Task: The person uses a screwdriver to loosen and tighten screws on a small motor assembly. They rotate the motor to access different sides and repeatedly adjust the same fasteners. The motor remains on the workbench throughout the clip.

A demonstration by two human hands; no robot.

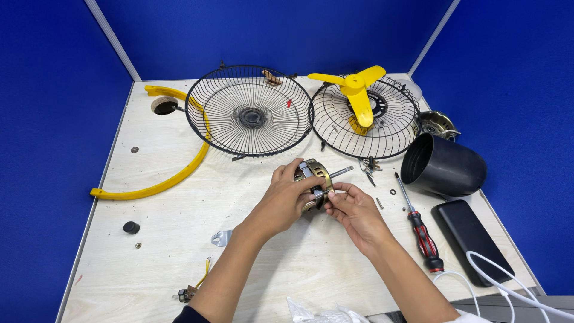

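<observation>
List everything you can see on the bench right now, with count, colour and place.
fan motor: 1, brass-coloured with a steel shaft, centre, held in both hands
wire fan guards: 2, black, at the back, side by side
fan blade: 1, yellow, on the right guard
curved rim strip: 1, yellow, left
cylindrical housing: 1, black, right, on its side
screwdriver: 1, red and black handle, right of the hands
flat slab device: 1, black, right front, next to a white cable
metal bracket: 1, silver, front left of centre
round cap: 1, black, left
workbench: 1, pale wood, blue partitions around it
left hand: gripping the motor body
right hand: fingertips at the motor's side
</observation>
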